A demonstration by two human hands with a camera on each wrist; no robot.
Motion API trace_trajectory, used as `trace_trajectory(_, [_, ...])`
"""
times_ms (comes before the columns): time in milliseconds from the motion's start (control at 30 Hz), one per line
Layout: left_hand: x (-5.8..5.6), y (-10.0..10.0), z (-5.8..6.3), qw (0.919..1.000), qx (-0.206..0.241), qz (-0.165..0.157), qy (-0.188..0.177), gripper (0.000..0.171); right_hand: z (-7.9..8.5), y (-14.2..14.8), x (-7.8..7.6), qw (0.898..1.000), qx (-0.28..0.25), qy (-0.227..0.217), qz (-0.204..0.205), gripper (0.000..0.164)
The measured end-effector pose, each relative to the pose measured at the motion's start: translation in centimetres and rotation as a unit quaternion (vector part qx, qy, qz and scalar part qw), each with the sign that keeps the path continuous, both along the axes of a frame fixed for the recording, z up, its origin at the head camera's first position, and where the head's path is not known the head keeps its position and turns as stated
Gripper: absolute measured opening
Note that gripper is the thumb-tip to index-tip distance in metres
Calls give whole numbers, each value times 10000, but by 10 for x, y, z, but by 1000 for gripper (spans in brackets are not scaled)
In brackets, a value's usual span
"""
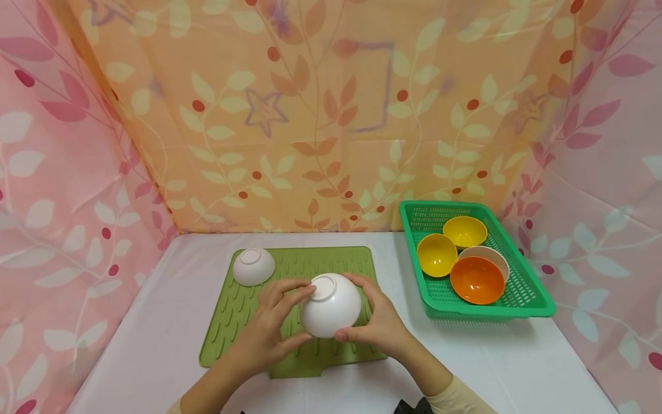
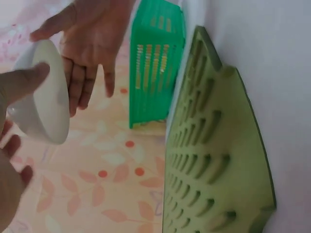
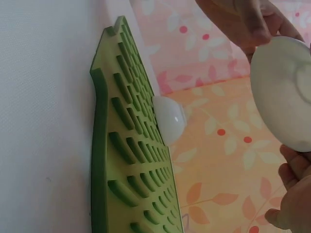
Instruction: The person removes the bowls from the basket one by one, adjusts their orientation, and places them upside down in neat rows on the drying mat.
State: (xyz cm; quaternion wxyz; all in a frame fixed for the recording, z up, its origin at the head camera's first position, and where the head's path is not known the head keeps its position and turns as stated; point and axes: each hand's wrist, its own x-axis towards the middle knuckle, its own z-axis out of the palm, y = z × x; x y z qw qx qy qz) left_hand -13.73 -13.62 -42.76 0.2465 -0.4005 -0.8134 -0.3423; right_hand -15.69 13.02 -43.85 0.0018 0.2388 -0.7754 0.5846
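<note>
Both hands hold a white bowl [image 1: 336,313] over the green drying mat [image 1: 243,322], its foot ring tilted up towards the head camera. From one side my left hand [image 1: 271,328] grips it, fingers by the foot ring and thumb at the rim. My right hand [image 1: 380,322] holds the opposite side, thumb low and fingers round the far edge. In the left wrist view, the left thumb lies over the bowl's [image 2: 51,107] hollow side. A second white bowl [image 1: 254,269] rests upside down at the mat's back left corner, also visible in the right wrist view.
A green basket [image 1: 428,302] stands at the back right of the white-covered table [image 1: 150,345]. Inside lie two yellow bowls [image 1: 437,256], an orange bowl [image 1: 477,280] and a whitish bowl [image 1: 497,260] partly hidden behind it. Patterned cloth [image 1: 320,115] encloses the back and both sides.
</note>
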Motion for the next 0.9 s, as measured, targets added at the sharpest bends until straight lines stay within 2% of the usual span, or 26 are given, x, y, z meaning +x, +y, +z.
trace_trajectory(67, [4,-1,3,9967,103,11,-804,104,0,0,0,9998,-127,171,63,97])
trace_trajectory(133, [6,-1,6,9879,391,-76,-1502,108,-1,0,0,9993,-204,276,135,97])
trace_trajectory(233, [7,-2,9,9717,960,-289,-2138,100,-2,-1,0,9988,-208,381,213,99])
trace_trajectory(300, [6,-3,10,9641,1230,-388,-2321,92,-3,-3,1,9985,-142,455,254,101])
trace_trajectory(367, [4,-5,10,9610,1324,-399,-2394,87,-5,-3,1,9981,-61,539,282,103])
trace_trajectory(533, [3,-9,10,9581,1033,-129,-2669,86,-8,-5,1,9969,-7,678,390,106])
trace_trajectory(600, [2,-10,9,9537,920,-84,-2863,86,-8,-5,1,9967,-53,697,425,107])
trace_trajectory(767, [1,-11,8,9452,814,-78,-3161,91,-11,-7,1,9957,-210,753,489,108])
trace_trajectory(900, [1,-11,10,9427,764,-50,-3248,97,-12,-8,1,9952,-282,780,513,107])
